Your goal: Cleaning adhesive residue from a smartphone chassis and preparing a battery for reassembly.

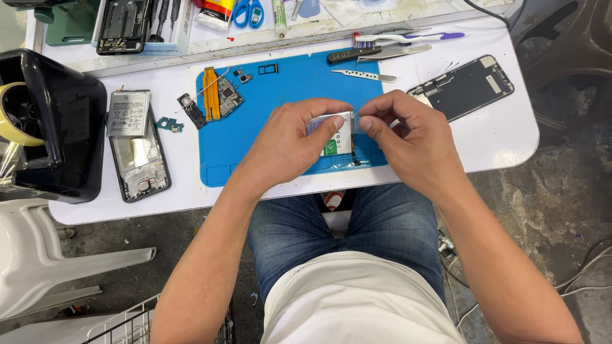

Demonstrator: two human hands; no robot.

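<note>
Both hands [293, 143] [408, 143] pinching phone battery [335, 134], blue mat [287, 83], white table [503, 134]

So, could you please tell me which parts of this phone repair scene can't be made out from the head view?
- Flat silver part: mostly covered by the left hand and right hand, so its full shape is hidden.
- Fingertips pinching at its top edge: whatever they grip is too small to see.
- Opened phone at the back: cut off by the top edge.
- Small loose parts on the blue mat: too small to identify.

Bright, even daylight; soft shadows, sharp focus, slight edge distortion.
</note>
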